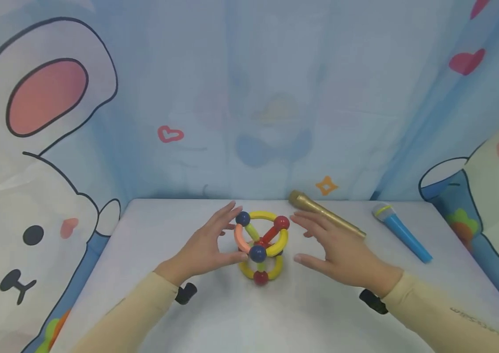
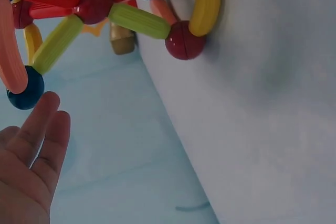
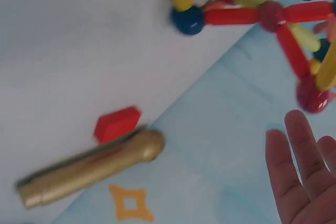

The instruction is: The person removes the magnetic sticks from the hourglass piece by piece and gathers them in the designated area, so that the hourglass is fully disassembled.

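Operator: What am I facing, biggest first?

Spotter: A printed pale blue curtain (image 1: 179, 73) at your 12 o'clock, and below it the white table (image 1: 218, 318).

Operator: And between my hands?

Spotter: A ball-and-rod frame (image 1: 260, 243), standing on the table at your 12 o'clock – red and dark blue balls joined by red, yellow, green and peach rods.

Operator: Am I gripping it?

Spotter: No. Your right hand (image 1: 344, 252), at its 3 o'clock, is free, fingers extended and apart from it. Your left hand (image 1: 203, 250), at its 9 o'clock, is loose too, thumb tip by the front blue ball (image 1: 258, 253); whether it touches, I can't tell.

Operator: Anything smaller?

Spotter: The gold microphone (image 1: 334, 216) lies at the frame's 2 o'clock, just beyond your right hand, and the blue microphone (image 1: 404, 234) farther out at 3. Your right wrist view adds a red block (image 3: 116, 124) – just beside the gold microphone, toward its 1 o'clock there.
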`<state>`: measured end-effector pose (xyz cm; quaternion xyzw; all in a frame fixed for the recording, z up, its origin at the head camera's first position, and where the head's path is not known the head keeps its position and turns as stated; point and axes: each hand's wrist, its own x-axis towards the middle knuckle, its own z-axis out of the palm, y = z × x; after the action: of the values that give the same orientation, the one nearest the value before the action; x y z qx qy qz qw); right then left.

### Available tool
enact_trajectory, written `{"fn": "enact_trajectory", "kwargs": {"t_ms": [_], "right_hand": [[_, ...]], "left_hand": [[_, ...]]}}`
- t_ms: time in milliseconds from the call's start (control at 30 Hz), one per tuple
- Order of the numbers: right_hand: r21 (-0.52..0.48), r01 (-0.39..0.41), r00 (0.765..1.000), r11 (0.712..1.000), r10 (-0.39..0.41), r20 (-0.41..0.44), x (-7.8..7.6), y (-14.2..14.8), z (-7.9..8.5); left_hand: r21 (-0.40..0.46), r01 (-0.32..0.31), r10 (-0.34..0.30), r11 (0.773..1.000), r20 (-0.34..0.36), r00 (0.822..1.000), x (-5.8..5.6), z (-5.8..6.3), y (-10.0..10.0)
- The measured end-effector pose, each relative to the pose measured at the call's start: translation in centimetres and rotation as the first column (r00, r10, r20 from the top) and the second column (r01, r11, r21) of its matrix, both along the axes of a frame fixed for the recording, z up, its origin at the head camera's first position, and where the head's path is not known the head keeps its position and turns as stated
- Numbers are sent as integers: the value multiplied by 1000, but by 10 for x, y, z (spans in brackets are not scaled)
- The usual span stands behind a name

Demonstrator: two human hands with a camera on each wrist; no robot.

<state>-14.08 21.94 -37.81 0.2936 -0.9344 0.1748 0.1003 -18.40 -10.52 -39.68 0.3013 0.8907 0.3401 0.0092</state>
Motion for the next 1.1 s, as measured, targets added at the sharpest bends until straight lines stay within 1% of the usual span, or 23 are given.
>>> {"fn": "enact_trajectory", "kwargs": {"t_ms": [100, 233, 333, 433, 500, 600, 700, 833, 933, 1033, 1100], "right_hand": [[-83, -47, 998, 995, 50, 32, -1, -16, -1], [-137, -88, 993, 987, 97, 62, -2, -30, -6], [-162, -91, 987, 983, 110, 113, -3, -35, -11], [-183, -91, 980, 979, 121, 159, -5, -37, -15], [-187, -90, 977, 978, 124, 176, -6, -37, -17], [-197, -102, 976, 975, 136, 169, -8, -37, -20], [-202, -111, 979, 973, 142, 146, -9, -38, -22], [-200, -100, 985, 975, 126, 122, -9, -39, -23], [-206, -81, 989, 975, 104, 102, -8, -40, -24], [-210, -49, 995, 977, 66, 73, -7, -40, -26], [-222, -24, 996, 975, 42, 78, -7, -40, -28]], "left_hand": [[73, 41, -46, 996, 55, 997, -5, -3, 3], [104, 87, -96, 991, 87, 992, -9, -8, 6], [117, 100, -108, 988, 71, 992, -10, -10, 7], [134, 117, -122, 984, 34, 992, -11, -11, 9], [126, 126, -127, 984, 1, 992, -11, -12, 10], [129, 152, -148, 980, -39, 988, -12, -12, 11], [127, 159, -153, 979, -59, 987, -12, -12, 12], [128, 125, -120, 984, -44, 992, -10, -12, 11], [154, 105, -104, 982, -16, 994, -10, -13, 10], [182, 102, -106, 978, 8, 994, -11, -14, 10], [194, 101, -107, 976, 22, 994, -12, -14, 10]]}}
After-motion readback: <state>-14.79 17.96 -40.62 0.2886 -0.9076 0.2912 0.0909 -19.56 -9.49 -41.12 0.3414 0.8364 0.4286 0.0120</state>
